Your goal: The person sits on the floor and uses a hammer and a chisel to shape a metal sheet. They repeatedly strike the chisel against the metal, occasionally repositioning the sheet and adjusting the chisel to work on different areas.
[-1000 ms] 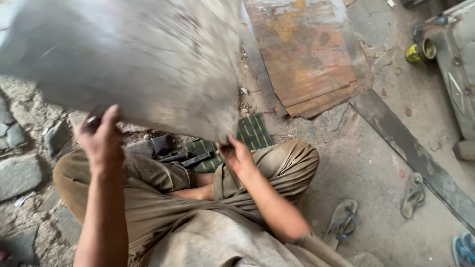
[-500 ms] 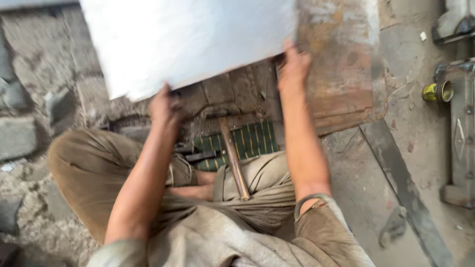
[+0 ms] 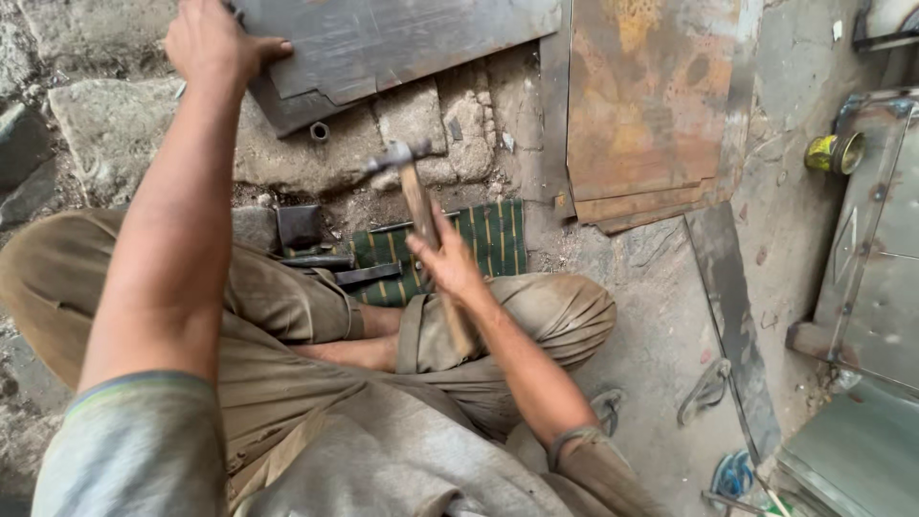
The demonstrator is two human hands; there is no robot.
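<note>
I sit cross-legged on the ground. My left hand (image 3: 212, 40) presses on the near left edge of a grey metal sheet (image 3: 402, 38) that lies flat on the stones ahead. My right hand (image 3: 448, 260) grips the wooden handle of a hammer (image 3: 414, 182), whose steel head points away from me above the stones. Under the hammer lies a green striped cloth (image 3: 488, 239) with dark metal tools (image 3: 325, 266) beside it.
Rusty metal sheets (image 3: 651, 105) lie stacked at the upper right, with a long flat steel strip (image 3: 732, 316) on the concrete. A yellow tin (image 3: 835, 153) and a grey metal box (image 3: 876, 278) stand on the right. Sandals (image 3: 704, 393) lie near my right knee.
The metal sheet, held up with both hands before, now lies flat on the ground. My right hand left the sheet and took up the hammer. My left hand stays on the sheet's edge.
</note>
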